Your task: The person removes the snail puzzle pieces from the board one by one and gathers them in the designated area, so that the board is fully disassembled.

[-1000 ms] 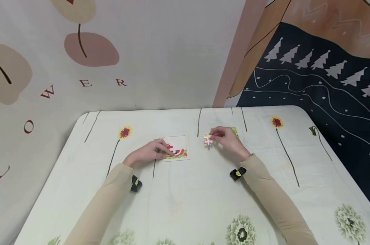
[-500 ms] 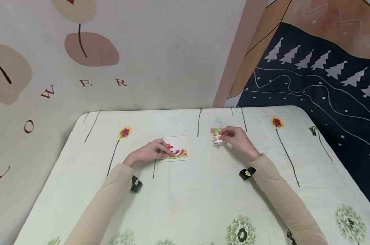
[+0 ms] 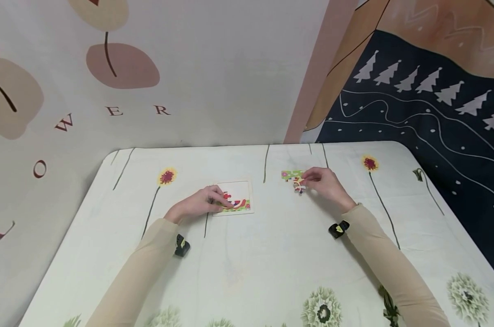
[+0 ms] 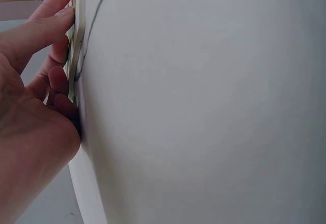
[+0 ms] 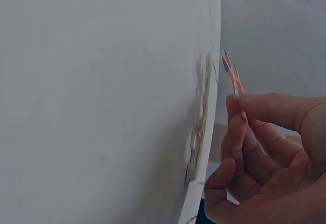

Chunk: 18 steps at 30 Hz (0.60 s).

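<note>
Now pinches a colourful puzzle piece (image 3: pixel 299 185) in the right hand (image 3: pixel 325 185), between thumb and fingertips, raised off the table (image 3: pixel 267 254) near green pieces (image 3: pixel 289 174); rests the left hand (image 3: pixel 199 201) with relaxed fingers on a partly filled puzzle board (image 3: pixel 237 188).

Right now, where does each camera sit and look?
On head: facing forward and down at the white floral tablecloth; both beige-sleeved arms show.
On left wrist: facing the left hand touching a thin pale puzzle board.
On right wrist: facing the right hand pinching a multicoloured jigsaw piece.
Head and right wrist views share that piece.
</note>
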Available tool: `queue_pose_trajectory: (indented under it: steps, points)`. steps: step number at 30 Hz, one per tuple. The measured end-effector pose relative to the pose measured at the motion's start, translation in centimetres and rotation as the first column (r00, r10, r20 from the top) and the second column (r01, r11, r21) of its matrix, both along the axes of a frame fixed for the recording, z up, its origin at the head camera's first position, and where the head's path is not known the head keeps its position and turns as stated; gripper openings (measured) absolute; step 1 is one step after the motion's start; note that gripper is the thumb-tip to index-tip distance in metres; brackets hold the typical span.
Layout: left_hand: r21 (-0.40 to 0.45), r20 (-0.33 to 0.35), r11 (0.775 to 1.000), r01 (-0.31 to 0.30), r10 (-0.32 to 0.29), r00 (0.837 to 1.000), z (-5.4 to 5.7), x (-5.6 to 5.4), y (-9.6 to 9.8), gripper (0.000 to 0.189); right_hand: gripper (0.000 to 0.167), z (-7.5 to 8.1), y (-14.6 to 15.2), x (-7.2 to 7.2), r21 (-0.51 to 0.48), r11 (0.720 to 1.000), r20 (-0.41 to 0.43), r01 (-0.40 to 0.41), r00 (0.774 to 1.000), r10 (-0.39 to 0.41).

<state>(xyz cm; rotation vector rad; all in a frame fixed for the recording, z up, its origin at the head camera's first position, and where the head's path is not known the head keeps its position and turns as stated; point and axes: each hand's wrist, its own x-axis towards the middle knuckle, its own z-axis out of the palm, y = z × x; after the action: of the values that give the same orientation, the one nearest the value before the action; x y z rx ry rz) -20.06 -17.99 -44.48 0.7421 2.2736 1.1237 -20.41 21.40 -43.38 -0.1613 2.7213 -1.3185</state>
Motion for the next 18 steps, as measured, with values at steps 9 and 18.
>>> queue_pose_trajectory:
  steps: [9,18]
  points:
    - [0.005,0.0,1.0,0.001,-0.001,1.0,-0.21,-0.07,0.0,0.021,0.018,-0.17,0.54,-0.44,0.048,0.999,0.034,-0.013,0.999,0.011]
    - [0.008,-0.005,1.0,0.003,-0.003,1.0,-0.09,-0.07,-0.03,0.021,0.016,-0.33,0.79,-0.92,0.087,0.995,0.026,-0.05,0.999,0.048]
